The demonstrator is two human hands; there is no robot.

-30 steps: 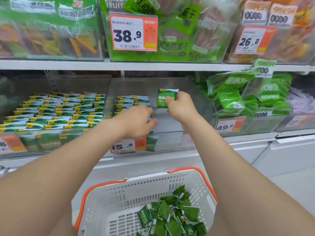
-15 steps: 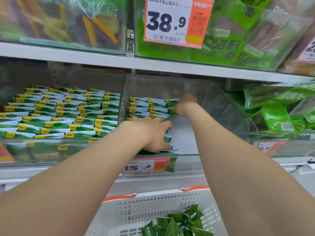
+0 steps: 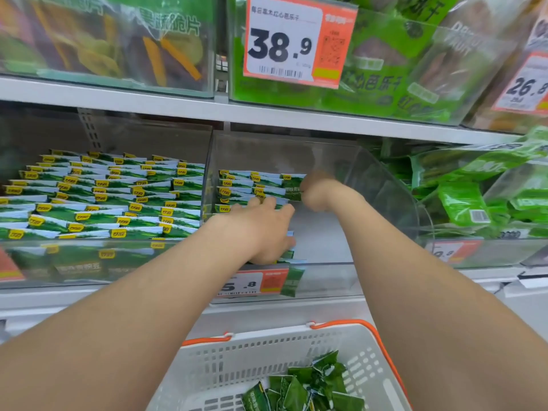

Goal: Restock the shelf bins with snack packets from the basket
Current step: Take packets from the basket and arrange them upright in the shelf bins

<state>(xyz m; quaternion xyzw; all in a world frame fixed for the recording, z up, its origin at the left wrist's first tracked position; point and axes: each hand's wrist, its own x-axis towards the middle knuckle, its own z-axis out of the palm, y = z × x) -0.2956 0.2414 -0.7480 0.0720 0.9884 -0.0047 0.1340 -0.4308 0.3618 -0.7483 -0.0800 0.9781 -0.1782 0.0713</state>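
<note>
Right hand (image 3: 318,193) pinching green snack packet (image 3: 292,188), moved from bin front to end of back row, middle bin (image 3: 385,185). Left hand (image 3: 264,229) flat, steadying front rows (image 3: 237,191). Placement nearly done; basket (image 3: 296,336) holds more.

Bright, even white light fell from overhead, leaving soft shadow under the shelf edge (image 3: 267,114) below the 38.9 price tag (image 3: 284,43). The tag was sharp, but the bags (image 3: 118,40) left of it were smeared. Pale glare veiled the clear bin (image 3: 370,173) wall below the tag, where the right hand (image 3: 318,192) and its pinched snack packet (image 3: 292,188) were motion-blurred. The shelf edge bowed towards the frame sides.
</note>
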